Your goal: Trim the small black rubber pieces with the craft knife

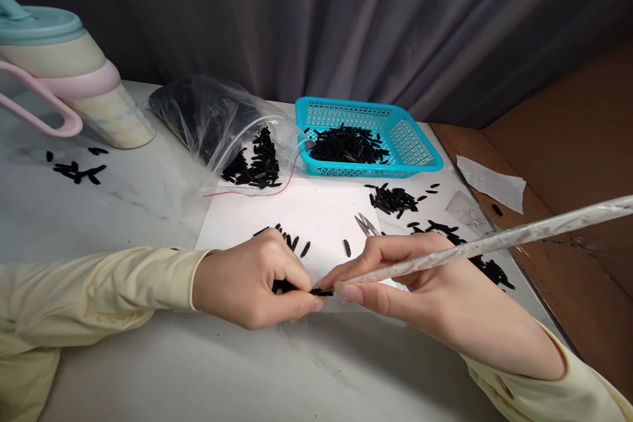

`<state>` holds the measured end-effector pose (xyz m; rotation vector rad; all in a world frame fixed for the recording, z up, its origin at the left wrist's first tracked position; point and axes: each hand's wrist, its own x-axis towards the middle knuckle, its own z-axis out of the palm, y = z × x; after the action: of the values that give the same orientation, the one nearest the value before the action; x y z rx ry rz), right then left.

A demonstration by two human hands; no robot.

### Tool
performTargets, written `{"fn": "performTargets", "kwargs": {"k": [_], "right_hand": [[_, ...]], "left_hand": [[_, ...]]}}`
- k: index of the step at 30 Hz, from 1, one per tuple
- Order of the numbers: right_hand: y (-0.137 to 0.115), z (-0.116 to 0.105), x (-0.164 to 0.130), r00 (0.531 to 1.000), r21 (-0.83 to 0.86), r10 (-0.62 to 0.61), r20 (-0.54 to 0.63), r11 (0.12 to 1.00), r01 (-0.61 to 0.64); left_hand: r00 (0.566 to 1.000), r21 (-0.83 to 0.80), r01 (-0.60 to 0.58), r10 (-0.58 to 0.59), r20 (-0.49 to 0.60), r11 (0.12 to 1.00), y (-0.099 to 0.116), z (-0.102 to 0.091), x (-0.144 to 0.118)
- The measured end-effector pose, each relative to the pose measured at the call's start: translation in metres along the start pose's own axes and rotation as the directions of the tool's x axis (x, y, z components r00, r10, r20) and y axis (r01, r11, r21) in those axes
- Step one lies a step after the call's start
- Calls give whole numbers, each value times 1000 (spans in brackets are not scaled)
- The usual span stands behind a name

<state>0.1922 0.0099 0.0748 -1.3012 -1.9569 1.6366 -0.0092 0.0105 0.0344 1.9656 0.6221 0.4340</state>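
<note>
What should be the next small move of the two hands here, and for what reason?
Probably the left hand should push its small black piece a little further into the open end of the clear tube. The piece is pinched at the fingertips and its tip already meets the tube mouth, which the right hand holds level. How far the piece is in, I cannot tell.

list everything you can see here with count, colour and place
small pieces: many, black, scattered on table
basket: one, turquoise, back centre, holds black pieces
plastic bag: one, clear, left of basket, black pieces inside
paper sheet: one, white, under the work
snips: one, silver, on paper
jug: one, cream with teal lid, far left
long tube: one, clear, in right hand
black piece: one, at tube's end, in left fingers
left hand: sleeve pale yellow
right hand: sleeve pale yellow
</note>
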Motion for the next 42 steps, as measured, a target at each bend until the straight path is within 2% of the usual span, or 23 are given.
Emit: {"fn": "performTargets", "kwargs": {"k": [6,11,15,18,24,30,34,39,42], "right_hand": [[-2,3,-5,998,-70,-57,-18,996,56],[-1,12,-12,983,-301,-175,-49,941,152],[3,23,-15,915,-453,-397,-63,829,329],[6,32,-18,862,-536,-494,-110,760,368],[14,49,-23,835,-656,-516,-189,700,283],[30,58,-21,756,-726,-600,-260,638,257],[35,60,-18,690,-759,-678,-252,581,294],[34,64,-10,601,-704,-720,-348,624,339],[32,66,-6,579,-695,-724,-376,633,341]], "left_hand": [[1000,28,13,-13,1,1000,0,1,0],[1000,30,22,-21,-22,999,-3,1,-1],[998,47,38,-35,-46,998,-4,1,-1],[997,47,45,-42,-59,998,-5,2,0],[992,-35,76,-79,-95,996,-7,2,0],[973,-168,190,-208,-98,967,-5,1,1],[941,-331,296,-333,-59,896,-2,0,1],[908,-459,359,-418,-29,813,1,0,1],[904,-481,361,-427,-30,799,1,0,2]]}}
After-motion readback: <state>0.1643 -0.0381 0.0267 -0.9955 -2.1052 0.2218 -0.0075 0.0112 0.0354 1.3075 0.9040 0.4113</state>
